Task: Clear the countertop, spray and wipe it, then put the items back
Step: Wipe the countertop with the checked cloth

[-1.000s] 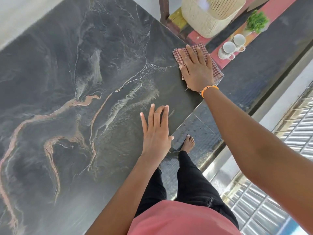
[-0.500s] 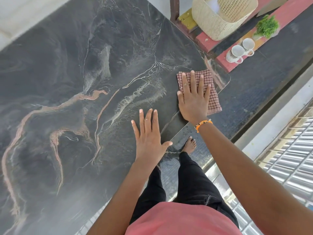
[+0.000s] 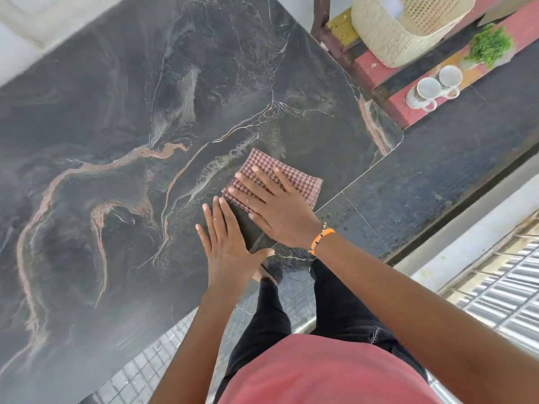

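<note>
place: home kitchen area | cues: marble countertop point(image 3: 145, 141), mugs point(image 3: 434, 87), woven basket point(image 3: 393, 39), potted plant point(image 3: 490, 45)

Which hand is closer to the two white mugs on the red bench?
Right. The right hand lies flat on the checked cloth, nearer the white mugs. The left hand rests on the countertop, farther back.

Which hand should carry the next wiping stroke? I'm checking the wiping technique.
Probably the right hand: it lies flat on the checkered cloth, fingers spread, ready to push it. The left hand rests bare on the countertop beside it, bracing near the edge.
</note>
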`<state>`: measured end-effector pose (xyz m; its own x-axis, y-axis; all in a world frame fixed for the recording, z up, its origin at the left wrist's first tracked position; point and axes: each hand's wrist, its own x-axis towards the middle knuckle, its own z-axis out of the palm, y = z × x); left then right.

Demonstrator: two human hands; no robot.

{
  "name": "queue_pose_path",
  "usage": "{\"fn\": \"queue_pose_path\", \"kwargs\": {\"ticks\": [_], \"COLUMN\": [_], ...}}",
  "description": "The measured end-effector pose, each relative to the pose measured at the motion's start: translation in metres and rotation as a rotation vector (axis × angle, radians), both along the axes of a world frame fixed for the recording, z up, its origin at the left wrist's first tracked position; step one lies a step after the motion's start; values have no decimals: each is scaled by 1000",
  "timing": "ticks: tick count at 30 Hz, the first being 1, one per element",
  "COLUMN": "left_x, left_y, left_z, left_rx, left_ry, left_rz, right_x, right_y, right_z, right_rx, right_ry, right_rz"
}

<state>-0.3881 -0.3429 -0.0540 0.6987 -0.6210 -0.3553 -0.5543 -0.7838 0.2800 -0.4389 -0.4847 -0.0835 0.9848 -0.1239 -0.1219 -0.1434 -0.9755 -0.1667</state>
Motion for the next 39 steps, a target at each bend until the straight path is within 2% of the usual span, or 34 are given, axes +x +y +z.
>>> {"fn": "queue_pose_path", "kwargs": {"ticks": [6,13,16,18,19,24,26,27,30,34,37,39], "left_x": [-22,-58,-73,-81,-85,-90,-89,-88,-80,-64,-52,-42], "left_y": [-42,-121,-150,-165,-172,-206,-224,-234,-270,-322,-357,-376], "left_z": [6,7,12,16,17,22,27,29,37,50,55,56], "left_rx": [-4,-9,-61,-103,-120,-267,-341,-372,-471,-591,-545,-513], "left_ry": [3,-6,1,20,39,236,358,408,528,711,813,779], "left_rz": [-60,-147,-159,-173,-179,-138,-94,-79,-37,54,113,75], "right_x": [-49,-77,-83,-85,-84,-92,-106,-113,-129,-133,-120,-109], "right_y": [-63,-174,-197,-206,-211,-235,-248,-255,-279,-308,-321,-327], "right_z": [-2,1,2,-1,-3,-8,-13,-15,-14,4,20,26], "right_rx": [-39,-69,39,260,442,1669,2044,2118,2172,2375,2454,2475], "right_ry": [-56,15,-35,-141,-189,-444,-555,-629,-846,-1112,-1208,-1188], "right_rz": [-54,-326,-397,-461,-549,-1266,-1355,-1351,-1320,-1048,-888,-748]}}
